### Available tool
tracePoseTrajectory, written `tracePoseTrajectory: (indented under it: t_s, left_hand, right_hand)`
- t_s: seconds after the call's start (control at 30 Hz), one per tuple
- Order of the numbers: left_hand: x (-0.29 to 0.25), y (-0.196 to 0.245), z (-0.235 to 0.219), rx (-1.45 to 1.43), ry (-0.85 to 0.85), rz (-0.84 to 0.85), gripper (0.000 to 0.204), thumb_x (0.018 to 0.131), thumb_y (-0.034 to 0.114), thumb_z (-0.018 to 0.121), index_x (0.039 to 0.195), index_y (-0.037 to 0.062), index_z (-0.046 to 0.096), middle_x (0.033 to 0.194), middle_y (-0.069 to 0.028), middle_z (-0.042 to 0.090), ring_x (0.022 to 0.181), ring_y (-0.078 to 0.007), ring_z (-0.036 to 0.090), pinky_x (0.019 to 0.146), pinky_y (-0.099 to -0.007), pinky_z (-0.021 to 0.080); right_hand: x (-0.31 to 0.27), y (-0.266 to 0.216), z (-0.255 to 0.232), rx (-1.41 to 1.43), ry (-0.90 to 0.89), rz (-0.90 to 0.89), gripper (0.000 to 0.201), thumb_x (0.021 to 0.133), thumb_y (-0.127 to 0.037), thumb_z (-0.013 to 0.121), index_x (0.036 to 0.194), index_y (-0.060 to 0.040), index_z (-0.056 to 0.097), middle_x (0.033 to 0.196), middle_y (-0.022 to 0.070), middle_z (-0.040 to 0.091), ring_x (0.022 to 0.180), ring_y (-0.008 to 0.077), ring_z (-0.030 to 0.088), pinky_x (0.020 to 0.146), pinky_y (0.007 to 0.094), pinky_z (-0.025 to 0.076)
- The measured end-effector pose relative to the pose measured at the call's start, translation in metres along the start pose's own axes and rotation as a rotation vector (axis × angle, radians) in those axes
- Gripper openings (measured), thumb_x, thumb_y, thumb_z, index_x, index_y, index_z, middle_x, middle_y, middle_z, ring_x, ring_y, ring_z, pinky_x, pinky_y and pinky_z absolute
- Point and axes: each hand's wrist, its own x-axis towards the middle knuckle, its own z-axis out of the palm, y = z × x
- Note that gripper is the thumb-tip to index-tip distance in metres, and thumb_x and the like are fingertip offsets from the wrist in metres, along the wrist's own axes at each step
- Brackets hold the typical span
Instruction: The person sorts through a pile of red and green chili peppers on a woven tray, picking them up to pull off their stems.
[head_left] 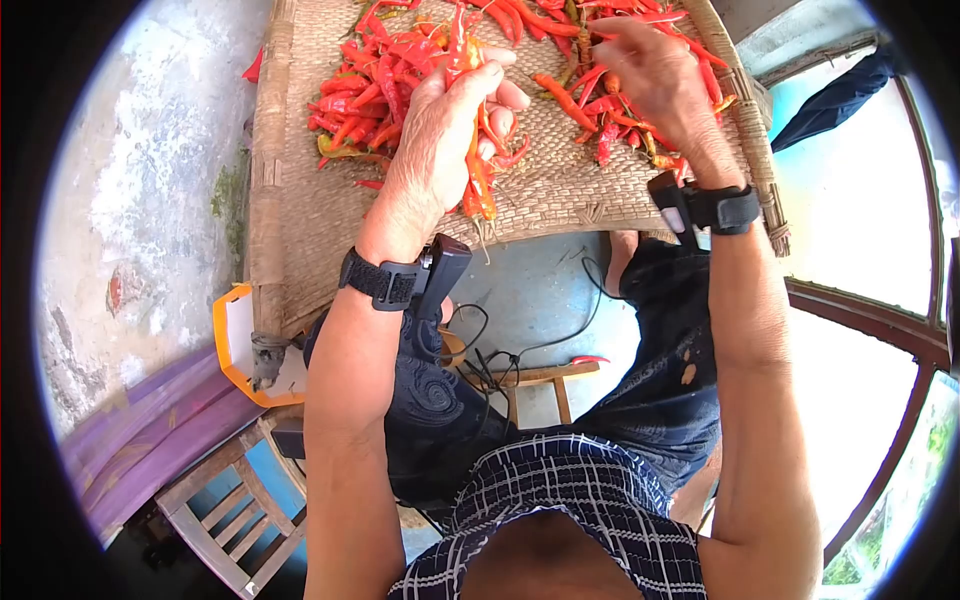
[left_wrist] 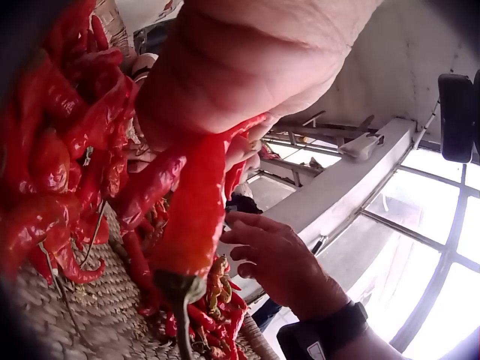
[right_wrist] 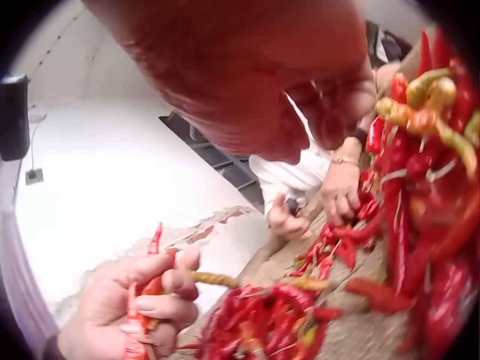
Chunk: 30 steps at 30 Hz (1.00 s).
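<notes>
The left hand grips several red and orange peppers, their stems hanging over the near edge of a woven tray. Close up in the left wrist view, one red pepper points stem-down under that hand. The right hand, blurred, is above the right pepper pile; its fingers look loosely bent and no pepper shows in them. In the right wrist view the left hand has its fingers curled round peppers, while the right hand fills the top.
Another pepper pile lies on the tray's left part. Across the tray, another person's hand is among peppers. Black cables and a fallen red pepper are below the tray. A wooden chair stands at lower left.
</notes>
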Motion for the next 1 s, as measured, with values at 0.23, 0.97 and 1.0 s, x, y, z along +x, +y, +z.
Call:
tracePoseTrajectory:
  t_s: [0.23, 0.97, 1.0]
  left_hand:
    - [-0.002, 0.0, 0.003, -0.024, -0.17, -0.026, 0.034, 0.093, 0.029, 0.049, 0.117, 0.0048, 0.054, 0.081, -0.0052, 0.061, 0.062, -0.0077, 0.051, 0.047, -0.0188, 0.037]
    - [0.005, -0.004, -0.003, 0.096, 0.115, -0.014, 0.022, 0.092, 0.026, 0.057, 0.094, 0.0036, 0.056, 0.079, -0.0046, 0.062, 0.058, -0.0051, 0.052, 0.046, -0.0194, 0.04]
    - [0.005, -0.003, -0.003, 0.089, 0.112, -0.004, 0.023, 0.092, 0.026, 0.057, 0.094, 0.0037, 0.056, 0.079, -0.0044, 0.062, 0.058, -0.0049, 0.052, 0.046, -0.0193, 0.04]
  right_hand:
    - [-0.008, -0.035, 0.042, 0.353, -0.183, -0.201, 0.033, 0.084, -0.015, 0.064, 0.116, -0.0087, 0.06, 0.085, 0.0151, 0.066, 0.077, 0.0256, 0.066, 0.07, 0.036, 0.052]
    - [-0.014, -0.015, 0.054, -0.58, -0.448, 0.03, 0.033, 0.084, -0.034, 0.059, 0.089, -0.0021, 0.065, 0.084, 0.0172, 0.067, 0.079, 0.0354, 0.066, 0.069, 0.0455, 0.054]
    - [-0.015, -0.012, 0.058, -0.579, -0.449, 0.026, 0.033, 0.084, -0.034, 0.059, 0.089, -0.0021, 0.065, 0.084, 0.0172, 0.067, 0.079, 0.0354, 0.066, 0.069, 0.0455, 0.054]
